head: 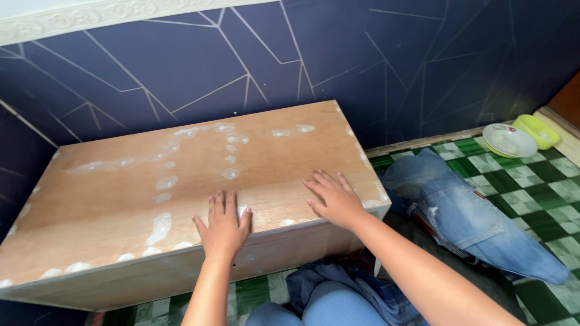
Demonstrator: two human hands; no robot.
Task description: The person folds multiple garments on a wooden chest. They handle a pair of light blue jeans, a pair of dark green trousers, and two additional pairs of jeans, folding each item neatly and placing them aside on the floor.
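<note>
A large plywood box (121, 193) with white filler patches on its top stands against a dark blue wall. My left hand (223, 226) lies flat on the top near the front edge, fingers spread. My right hand (334, 198) rests palm down on the top near the right front corner, fingers apart. Neither hand holds anything.
Blue jeans (477, 217) lie on the green and white checkered floor (544, 193) to the right of the box. A white bowl (509, 140) and a yellow-green dish (536, 130) sit by the wall at far right. More denim (338, 290) lies below the box, by my knees.
</note>
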